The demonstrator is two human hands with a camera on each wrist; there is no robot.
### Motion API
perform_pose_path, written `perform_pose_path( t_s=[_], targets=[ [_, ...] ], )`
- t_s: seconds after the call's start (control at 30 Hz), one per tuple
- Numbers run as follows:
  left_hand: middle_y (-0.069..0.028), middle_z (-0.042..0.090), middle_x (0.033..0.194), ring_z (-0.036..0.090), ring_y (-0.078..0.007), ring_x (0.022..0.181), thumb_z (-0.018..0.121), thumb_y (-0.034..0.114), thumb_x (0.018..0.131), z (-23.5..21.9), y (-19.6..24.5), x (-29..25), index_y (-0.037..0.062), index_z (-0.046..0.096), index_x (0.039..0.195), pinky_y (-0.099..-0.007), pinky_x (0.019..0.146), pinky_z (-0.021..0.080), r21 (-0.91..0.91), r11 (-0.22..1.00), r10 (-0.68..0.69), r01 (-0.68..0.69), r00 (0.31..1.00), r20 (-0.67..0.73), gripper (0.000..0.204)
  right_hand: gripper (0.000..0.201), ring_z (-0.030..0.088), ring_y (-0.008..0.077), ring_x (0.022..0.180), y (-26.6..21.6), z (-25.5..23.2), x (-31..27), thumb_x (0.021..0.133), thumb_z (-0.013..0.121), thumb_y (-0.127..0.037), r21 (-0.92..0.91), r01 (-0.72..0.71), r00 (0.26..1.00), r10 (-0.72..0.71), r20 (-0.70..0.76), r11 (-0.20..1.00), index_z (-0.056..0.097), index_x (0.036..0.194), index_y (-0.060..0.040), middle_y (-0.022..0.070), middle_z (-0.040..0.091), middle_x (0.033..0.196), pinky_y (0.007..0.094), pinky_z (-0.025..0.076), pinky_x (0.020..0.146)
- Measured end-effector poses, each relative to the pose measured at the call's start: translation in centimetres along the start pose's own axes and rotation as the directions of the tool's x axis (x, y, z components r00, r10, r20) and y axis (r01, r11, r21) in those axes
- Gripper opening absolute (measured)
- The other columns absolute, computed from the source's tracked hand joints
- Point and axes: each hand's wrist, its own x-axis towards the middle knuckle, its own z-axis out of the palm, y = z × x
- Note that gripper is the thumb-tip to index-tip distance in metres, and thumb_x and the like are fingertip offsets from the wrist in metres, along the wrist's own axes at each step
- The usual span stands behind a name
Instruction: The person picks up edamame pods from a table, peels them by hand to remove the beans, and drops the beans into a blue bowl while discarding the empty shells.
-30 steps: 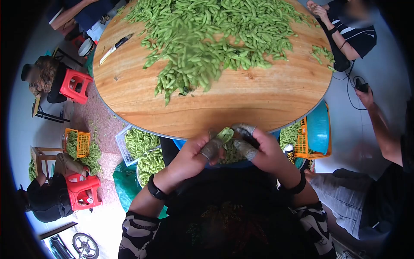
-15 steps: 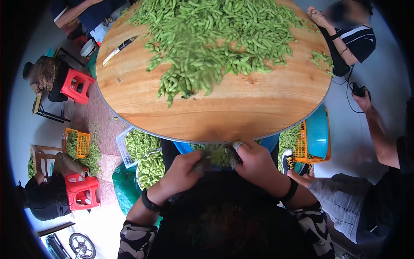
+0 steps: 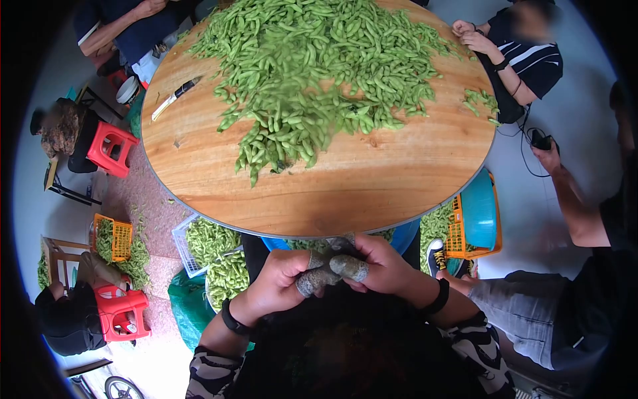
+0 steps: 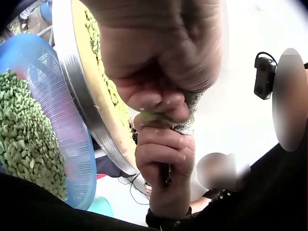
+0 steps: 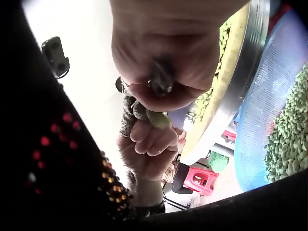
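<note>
Head view: we count one wooden table [image 3: 319, 179] bearing one knife [image 3: 175, 98] and one heap of green pods [image 3: 299, 80], too many to number. Below its near edge, our left hand [image 3: 282, 282] and right hand [image 3: 382, 266] meet, fingers curled, each with grey wraps [image 3: 349, 267] on two digits. About the table we see two orange crates [image 3: 121, 241], one white crate [image 3: 181, 249], one teal tub [image 3: 480, 213] and two red stools [image 3: 123, 312].

Left wrist view: we find one green pod [image 4: 156, 117] where the two hands meet, its larger part hidden by the fingers. The left hand is closed and pinches it; the right hand grips it from the other side. One blue basket [image 4: 57, 79] holds loose green beans [image 4: 31, 139], uncounted.

Right wrist view: we see the pod's rounded end, smooth and pale green, between the closed right hand and the left fingers; a dark, shiny object [image 5: 162, 79] sits within the right hand's curl, its kind unclear to us
</note>
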Motion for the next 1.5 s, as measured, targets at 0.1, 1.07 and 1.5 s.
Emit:
perform_pose_path(
  t_s=[0.1,1.07,1.5],
  targets=[
    [0.0017,0.060,0.066,0.057,-0.0095,0.057,0.061,0.008,0.089,0.5,-0.1,0.5,0.0049,0.063,0.088,-0.0227,0.053,0.045,-0.285,0.931,-0.237,0.228,0.972,0.003,0.004,0.021,0.048,0.0068,0.049,0.2,-0.7,0.1,0.095,0.053,-0.009,0.054,0.023,1.000,-0.022,-0.018,0.998,0.053,0.116,-0.0034,0.0014,0.053,0.065,0.0215,0.038,0.043],
    [-0.0132,0.069,0.085,0.067,-0.0224,0.070,0.068,0.011,0.086,-8.0,-2.8,-7.4,0.0007,0.064,0.097,-0.0328,0.060,0.052,0.538,0.509,0.180,0.672,0.527,-0.830,0.015,0.025,0.061,0.0233,0.061,-7.2,-9.7,7.3,0.078,0.073,-0.020,-0.838,-0.019,0.642,-0.635,-0.429,0.546,0.062,0.087,0.0006,0.0132,0.063,0.069,0.0353,0.047,0.058],
    [-0.0177,0.063,0.080,0.063,-0.0372,0.073,0.063,0.001,0.079,1.3,-3.7,4.0,0.0030,0.064,0.094,-0.0369,0.062,0.051,0.279,0.956,-0.002,0.095,0.949,-0.316,0.015,0.027,0.063,0.0382,0.074,-4.6,-12.8,11.2,0.077,0.070,-0.023,-0.935,-0.355,0.616,-0.750,-0.239,0.006,0.060,0.089,-0.0011,0.0194,0.064,0.081,0.0453,0.053,0.067]
  ],
)
